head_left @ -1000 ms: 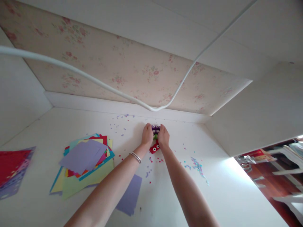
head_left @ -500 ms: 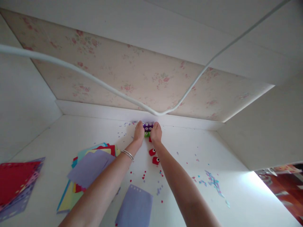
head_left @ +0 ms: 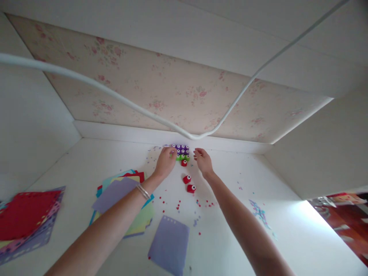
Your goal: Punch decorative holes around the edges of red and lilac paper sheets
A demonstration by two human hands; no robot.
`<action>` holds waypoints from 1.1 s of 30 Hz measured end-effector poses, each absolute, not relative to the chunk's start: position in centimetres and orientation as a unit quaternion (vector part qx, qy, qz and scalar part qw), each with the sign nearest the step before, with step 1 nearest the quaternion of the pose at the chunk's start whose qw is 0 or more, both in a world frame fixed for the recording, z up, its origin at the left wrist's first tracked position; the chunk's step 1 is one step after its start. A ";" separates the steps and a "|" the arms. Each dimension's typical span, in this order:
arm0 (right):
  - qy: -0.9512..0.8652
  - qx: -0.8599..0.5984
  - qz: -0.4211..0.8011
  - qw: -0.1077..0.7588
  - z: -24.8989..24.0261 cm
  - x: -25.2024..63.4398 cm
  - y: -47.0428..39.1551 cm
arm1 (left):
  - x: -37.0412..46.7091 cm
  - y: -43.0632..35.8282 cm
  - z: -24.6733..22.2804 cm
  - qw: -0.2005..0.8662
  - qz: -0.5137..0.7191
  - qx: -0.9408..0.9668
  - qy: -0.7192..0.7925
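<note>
Purple punches (head_left: 183,149) with eye-like tops stand in rows against the back edge, and a row of green ones (head_left: 182,157) sits in front of them. My left hand (head_left: 167,161) is at the left side of this block, fingers bent near a green piece; whether it grips anything is hidden. To the right of the block, my right hand (head_left: 201,156) is apart from it, fingers loosely curled and parted, holding nothing. One red piece (head_left: 184,163) sits just below the green row. Two more red pieces (head_left: 189,184) lie nearer, between my forearms.
Stacked coloured paper (head_left: 115,193) lies left of centre, partly under my left forearm. Red and purple punched sheets (head_left: 31,214) are at far left. A purple sheet (head_left: 169,243) lies in front. Confetti (head_left: 260,214) is scattered about. A white cable (head_left: 138,109) hangs across the view.
My right hand has moved right, off the block, and its fingers have parted. My left hand has shifted slightly left and down. More of the purple and green rows shows.
</note>
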State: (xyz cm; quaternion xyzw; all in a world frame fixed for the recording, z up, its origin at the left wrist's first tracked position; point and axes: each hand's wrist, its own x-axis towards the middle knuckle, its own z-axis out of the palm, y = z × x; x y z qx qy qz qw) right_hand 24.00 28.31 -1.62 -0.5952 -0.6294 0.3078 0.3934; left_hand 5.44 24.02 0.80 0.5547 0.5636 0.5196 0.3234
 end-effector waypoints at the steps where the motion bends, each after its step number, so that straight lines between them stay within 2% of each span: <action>1: -0.635 -0.593 0.320 0.378 -1.2 24.8 27.3 | 5.6 22.3 1.1 0.322 0.502 0.587 0.548; 3: -0.655 -0.583 0.339 0.340 -0.3 26.1 25.1 | 6.2 18.7 1.5 0.317 0.462 0.650 0.514; 6: -0.715 -0.545 0.343 0.271 0.7 27.1 22.1 | 7.4 14.5 1.4 0.221 0.330 0.770 0.499; 14: -0.838 -0.358 0.367 0.186 0.0 27.0 20.4 | 11.0 12.1 1.1 0.125 0.177 0.811 0.543; 18: -0.843 -0.358 0.342 0.208 -0.3 26.5 21.0 | 11.4 12.3 1.0 0.110 0.171 0.812 0.546; 25: -0.742 -0.557 0.238 0.286 -1.0 26.0 21.3 | 7.3 14.0 0.2 0.139 0.202 0.810 0.533; 33: -0.671 -0.601 0.289 0.324 -2.6 26.1 23.8 | 3.8 18.2 -1.1 0.153 0.268 0.778 0.547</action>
